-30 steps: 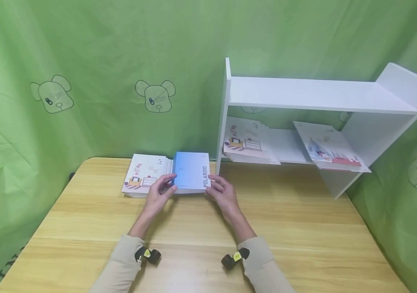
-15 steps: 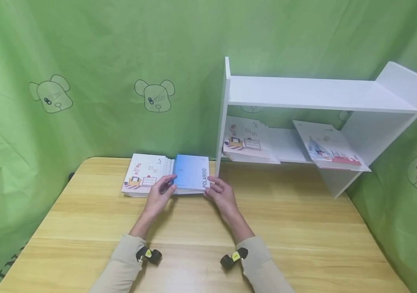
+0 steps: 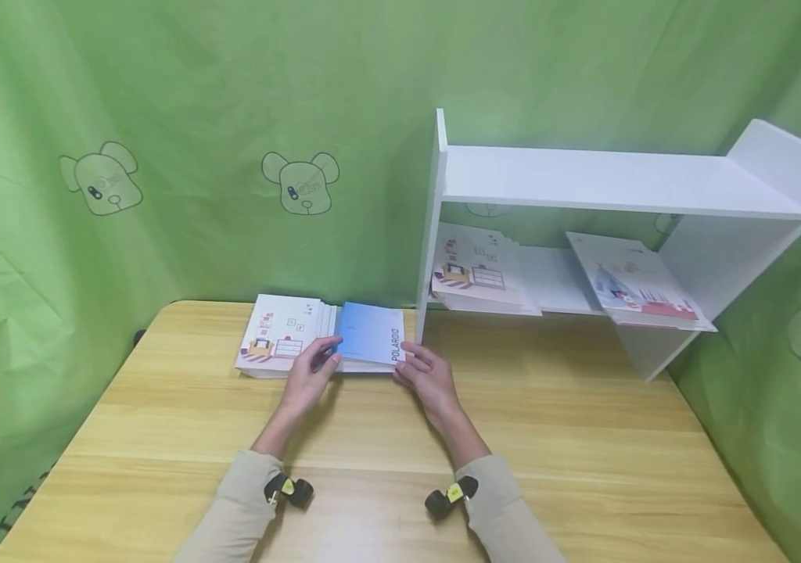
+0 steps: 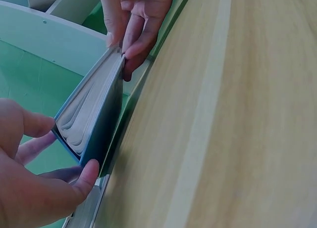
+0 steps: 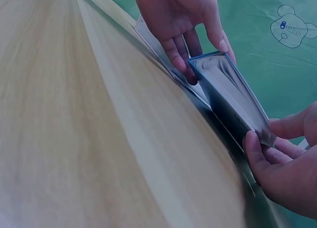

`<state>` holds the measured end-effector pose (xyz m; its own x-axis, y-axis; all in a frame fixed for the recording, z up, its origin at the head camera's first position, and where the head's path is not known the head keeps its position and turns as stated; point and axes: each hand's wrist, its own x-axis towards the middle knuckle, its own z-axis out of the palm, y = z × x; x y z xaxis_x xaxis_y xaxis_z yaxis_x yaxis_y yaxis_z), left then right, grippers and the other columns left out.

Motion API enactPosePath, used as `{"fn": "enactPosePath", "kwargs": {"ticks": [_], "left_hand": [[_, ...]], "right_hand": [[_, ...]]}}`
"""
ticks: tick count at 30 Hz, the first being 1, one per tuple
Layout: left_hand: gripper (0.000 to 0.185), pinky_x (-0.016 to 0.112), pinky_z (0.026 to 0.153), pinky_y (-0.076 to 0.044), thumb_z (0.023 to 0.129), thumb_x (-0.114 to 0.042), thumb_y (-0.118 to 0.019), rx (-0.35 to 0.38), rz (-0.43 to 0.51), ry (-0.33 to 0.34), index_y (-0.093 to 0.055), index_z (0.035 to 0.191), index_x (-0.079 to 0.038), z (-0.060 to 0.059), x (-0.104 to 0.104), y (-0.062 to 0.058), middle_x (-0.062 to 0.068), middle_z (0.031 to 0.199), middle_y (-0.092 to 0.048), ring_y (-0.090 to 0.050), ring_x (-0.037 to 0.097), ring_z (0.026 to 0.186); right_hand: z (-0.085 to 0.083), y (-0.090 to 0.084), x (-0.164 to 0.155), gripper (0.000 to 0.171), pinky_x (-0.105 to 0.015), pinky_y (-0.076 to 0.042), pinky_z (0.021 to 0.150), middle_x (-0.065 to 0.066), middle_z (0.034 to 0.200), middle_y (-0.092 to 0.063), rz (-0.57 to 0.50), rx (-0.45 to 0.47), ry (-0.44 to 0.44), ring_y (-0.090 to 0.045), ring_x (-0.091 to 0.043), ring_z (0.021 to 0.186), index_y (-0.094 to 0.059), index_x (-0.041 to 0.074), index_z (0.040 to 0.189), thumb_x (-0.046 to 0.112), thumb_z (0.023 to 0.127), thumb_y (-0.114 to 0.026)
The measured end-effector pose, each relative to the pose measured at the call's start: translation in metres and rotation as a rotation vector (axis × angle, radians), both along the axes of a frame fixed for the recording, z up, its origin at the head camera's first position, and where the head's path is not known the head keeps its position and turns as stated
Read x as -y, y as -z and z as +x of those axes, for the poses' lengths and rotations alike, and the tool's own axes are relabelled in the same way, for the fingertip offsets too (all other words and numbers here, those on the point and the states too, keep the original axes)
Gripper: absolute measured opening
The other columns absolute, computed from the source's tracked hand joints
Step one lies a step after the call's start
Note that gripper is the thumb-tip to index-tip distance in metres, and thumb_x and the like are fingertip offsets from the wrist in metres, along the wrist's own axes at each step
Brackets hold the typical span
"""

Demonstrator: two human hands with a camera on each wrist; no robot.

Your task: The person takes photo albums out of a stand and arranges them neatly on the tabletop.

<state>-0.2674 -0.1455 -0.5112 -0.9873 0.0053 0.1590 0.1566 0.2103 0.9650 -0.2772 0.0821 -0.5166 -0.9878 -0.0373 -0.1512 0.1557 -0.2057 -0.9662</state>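
A blue book (image 3: 371,342) with POLAROID on its spine lies tilted over the right end of a pile of white illustrated booklets (image 3: 281,336) at the table's far side. My left hand (image 3: 325,356) pinches its near left corner, thumb on one cover and fingers on the other. My right hand (image 3: 411,364) grips the near right corner by the spine. In the left wrist view the book (image 4: 94,124) shows its page edges between my left hand (image 4: 59,161) and my right hand (image 4: 131,37). In the right wrist view the book (image 5: 233,94) sits between both hands, my right hand (image 5: 271,136) low right.
A white two-tier shelf (image 3: 612,184) stands just right of the book, its left upright (image 3: 430,227) close to my right hand. On its lower board lie a booklet pile (image 3: 478,270) and a leaning booklet (image 3: 633,281). Green cloth hangs behind the wooden table (image 3: 583,438).
The blue book has tipped down flatter toward the booklet pile, its far edge lower than before. Both hands have stayed at its near corners.
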Motion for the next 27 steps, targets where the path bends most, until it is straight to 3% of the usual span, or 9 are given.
{"fn": "enactPosePath", "kwargs": {"ticks": [13,27], "left_hand": [[0.035,0.050,0.114,-0.044,0.103,-0.004,-0.057,0.011,-0.050,-0.012,-0.058,0.138,-0.001,0.0008,-0.0066,-0.0024,0.023,0.144,-0.055,-0.054,0.042,0.132],[0.042,0.047,0.118,-0.038,0.101,0.000,-0.056,0.031,-0.054,0.008,-0.054,0.143,0.000,0.0027,-0.0062,0.0011,0.023,0.151,-0.048,-0.044,0.039,0.142]], "right_hand": [[0.0003,0.0019,0.0011,0.046,-0.031,-0.059,0.093,-0.030,0.133,-0.061,-0.022,0.002,0.023,-0.069,-0.027,0.108,-0.058,-0.004,0.138,-0.012,0.093,-0.062],[0.0016,0.0021,0.0043,0.042,-0.029,-0.058,0.094,-0.027,0.132,-0.063,0.101,0.015,0.058,-0.066,-0.031,0.118,-0.061,-0.002,0.136,-0.010,0.095,-0.061]]}}
